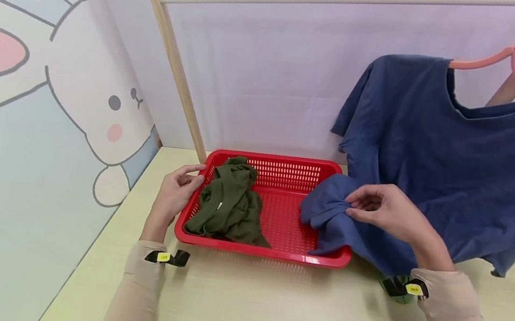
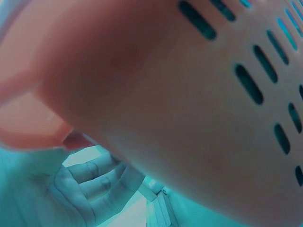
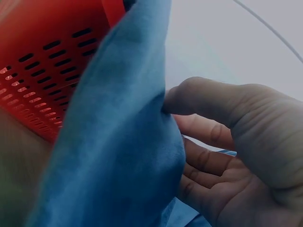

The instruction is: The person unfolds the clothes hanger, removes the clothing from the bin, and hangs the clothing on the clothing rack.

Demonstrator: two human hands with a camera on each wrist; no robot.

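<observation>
Right hand pinching blue cloth at red perforated basket.
Cloth lies partly inside the basket, over its right end; right fingers clamped on a fold. Left hand: fingers apart at the left rim, near dark green garment. Blue T-shirt hangs from pink hanger.

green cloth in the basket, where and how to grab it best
Probably pinch the green cloth by its loose folds near the white patch, coming from above: it lies crumpled in the left end of the basket, top uncovered, while the wall obstructs from the left. The left hand is nearest.
</observation>
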